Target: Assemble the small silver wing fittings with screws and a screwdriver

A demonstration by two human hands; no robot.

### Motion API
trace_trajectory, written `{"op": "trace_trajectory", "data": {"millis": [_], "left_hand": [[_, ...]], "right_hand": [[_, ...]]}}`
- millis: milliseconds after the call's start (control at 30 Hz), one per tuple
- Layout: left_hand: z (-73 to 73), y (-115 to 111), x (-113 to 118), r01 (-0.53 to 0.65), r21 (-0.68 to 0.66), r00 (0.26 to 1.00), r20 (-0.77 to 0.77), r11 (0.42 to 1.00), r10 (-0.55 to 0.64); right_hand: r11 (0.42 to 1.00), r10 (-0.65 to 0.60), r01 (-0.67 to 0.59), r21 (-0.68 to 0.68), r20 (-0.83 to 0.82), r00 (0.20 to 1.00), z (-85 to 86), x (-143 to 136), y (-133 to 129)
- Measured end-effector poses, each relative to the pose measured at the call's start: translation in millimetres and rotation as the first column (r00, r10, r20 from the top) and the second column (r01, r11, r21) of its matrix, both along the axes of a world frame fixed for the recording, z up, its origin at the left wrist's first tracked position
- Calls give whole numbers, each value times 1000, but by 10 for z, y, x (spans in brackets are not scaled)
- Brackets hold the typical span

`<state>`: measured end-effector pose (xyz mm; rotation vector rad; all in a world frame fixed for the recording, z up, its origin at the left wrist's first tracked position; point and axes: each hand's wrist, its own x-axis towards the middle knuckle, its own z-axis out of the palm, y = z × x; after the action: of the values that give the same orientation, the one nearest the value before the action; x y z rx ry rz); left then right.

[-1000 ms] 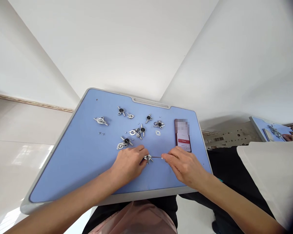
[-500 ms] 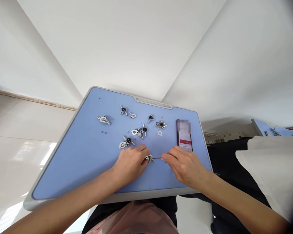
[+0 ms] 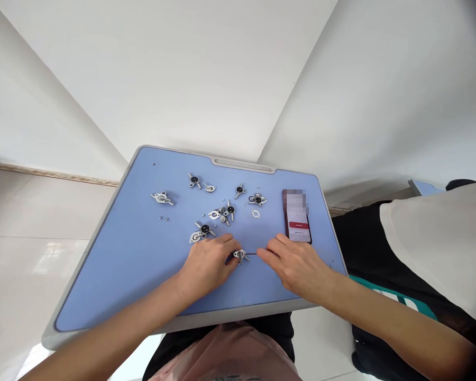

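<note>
My left hand (image 3: 212, 260) pinches a small silver metal valve (image 3: 240, 255), holding it low over the blue tabletop (image 3: 143, 264). The valve has a flat flange and short pipe stubs; my fingers cover its left side. In my right hand (image 3: 295, 262) is a thin screwdriver, its narrow dark shaft (image 3: 251, 254) pointing left with the tip at the valve. My fingers hide its handle. Just beyond my left hand lies another valve with a black round face (image 3: 204, 229), beside an oval flange plate (image 3: 195, 237).
More valves lie farther back, including one at the left (image 3: 162, 198) and one at the right (image 3: 257, 199). A loose oval plate (image 3: 256, 214) and tiny screws (image 3: 164, 218) are scattered around. A phone (image 3: 297, 217) rests beyond my right hand. Another person's light top (image 3: 436, 238) shows at right.
The view has shifted slightly. The valve in my left hand appears turned a little, and more of its flange shows. The screwdriver stays against it.
</note>
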<state>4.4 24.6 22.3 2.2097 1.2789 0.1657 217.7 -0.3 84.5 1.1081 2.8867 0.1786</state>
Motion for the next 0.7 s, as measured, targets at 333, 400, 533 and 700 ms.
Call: {"op": "trace_trajectory", "data": {"millis": [333,400,533,700], "left_hand": [[0,-7,4,18,15,1000,-21,1000,-17],[-2,-11,0,21,24,1000,-21,999,-21],[-13,-25,-8,20,37,1000,-22,999,-19],[-26,-16,-2,21,56,1000,-20,998,-20]], "right_hand": [[927,-251,325,-186,335,908,172,-288,28],[907,-266,353,-228,339,903,246,-321,60],[931,-115,234,-279,385,916,309,-339,100],[930,-209,320,-182,454,866,298,-393,146]]}}
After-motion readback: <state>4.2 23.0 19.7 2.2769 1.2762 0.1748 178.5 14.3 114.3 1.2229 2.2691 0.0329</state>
